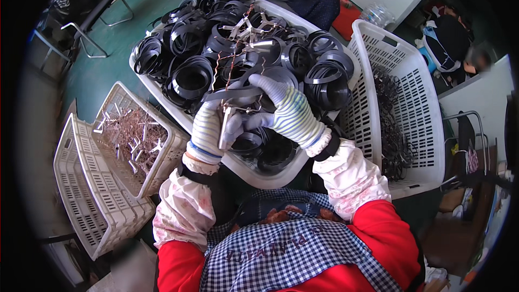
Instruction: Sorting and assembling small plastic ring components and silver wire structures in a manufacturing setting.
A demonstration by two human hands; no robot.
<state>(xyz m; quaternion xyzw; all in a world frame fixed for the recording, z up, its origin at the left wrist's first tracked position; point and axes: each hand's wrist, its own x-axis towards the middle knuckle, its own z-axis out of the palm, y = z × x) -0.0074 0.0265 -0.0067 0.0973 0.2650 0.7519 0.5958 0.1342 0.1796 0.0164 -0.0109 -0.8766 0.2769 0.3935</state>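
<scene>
Black strip (232,94) held above white tub (266,179)
Left hand (208,124) and right hand (289,109) pinch its opposite ends, apparently to steady it; silver metal piece (225,130) lies against left hand; tub beneath both, seemingly for reach

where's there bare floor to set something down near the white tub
The widest free patch is the green floor between the chair and the white tub. It is crowded around the left hand and right hand: black rolls nearly fill the tub, and the left crate and right crate hold heaped pieces.
</scene>
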